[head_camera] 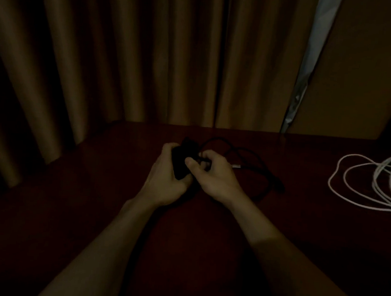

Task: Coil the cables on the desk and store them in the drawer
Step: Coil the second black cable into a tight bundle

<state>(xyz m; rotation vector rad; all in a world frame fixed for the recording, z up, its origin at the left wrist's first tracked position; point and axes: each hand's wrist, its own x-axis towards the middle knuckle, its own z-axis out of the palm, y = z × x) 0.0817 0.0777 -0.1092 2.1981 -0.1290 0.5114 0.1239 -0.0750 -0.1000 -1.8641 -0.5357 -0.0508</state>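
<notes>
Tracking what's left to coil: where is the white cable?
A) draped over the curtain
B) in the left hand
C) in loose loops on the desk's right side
C: the thin white cable lies looped on the dark wooden desk, apart from the left hand and right hand.

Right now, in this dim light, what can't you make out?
Head view only:
dark object in the left hand: charger or coiled cable, fingers and gloom hide it.
white cable: cut off by the right edge.
black cable: far loops melt into the dark desk.
drawer: out of frame.
</notes>
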